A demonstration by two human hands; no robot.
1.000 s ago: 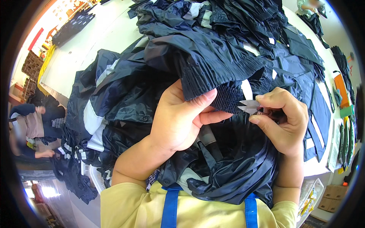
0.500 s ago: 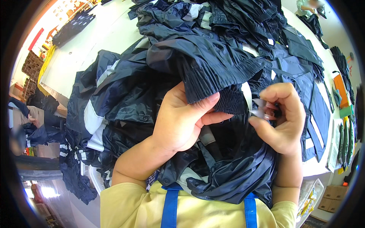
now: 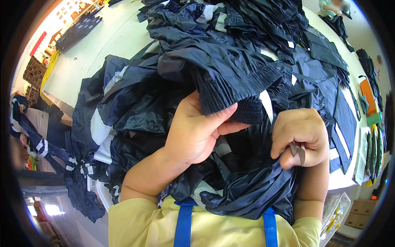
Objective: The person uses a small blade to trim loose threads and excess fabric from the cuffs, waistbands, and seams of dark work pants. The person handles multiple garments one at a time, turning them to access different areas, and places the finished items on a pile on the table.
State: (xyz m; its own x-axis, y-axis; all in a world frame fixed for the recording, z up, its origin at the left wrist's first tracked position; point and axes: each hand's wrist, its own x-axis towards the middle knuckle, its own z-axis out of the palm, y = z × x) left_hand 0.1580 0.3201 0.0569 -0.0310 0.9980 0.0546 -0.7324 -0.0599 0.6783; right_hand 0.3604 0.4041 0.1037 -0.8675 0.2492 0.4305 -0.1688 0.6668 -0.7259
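My left hand [image 3: 191, 133] is closed on the gathered elastic edge [image 3: 224, 88] of a dark navy, shiny garment [image 3: 177, 61], thumb on top and fingers underneath. A narrow white strip [image 3: 266, 106] hangs from that edge, between my two hands. Just right of the strip, my right hand [image 3: 302, 129] is curled with its knuckles up. Small metal thread snips [image 3: 299, 154] sit in its fingers, their blades toward me and apart from the cloth edge. More of the garment [image 3: 255, 189] is bunched in my lap; the palm side of my right hand is hidden.
Dark garments with white strips [image 3: 263, 20] are heaped over the pale table [image 3: 98, 45]. On the right lie an orange item [image 3: 367, 96] and a green box [image 3: 374, 119]. A white basket [image 3: 335, 214] stands low right. At the left edge a person handles dark cloth [image 3: 31, 127].
My right hand has rolled over and dropped slightly; the snips' blades have swung from the strip toward me. My left hand keeps its hold. At far left, striped dark cloth has been stretched out.
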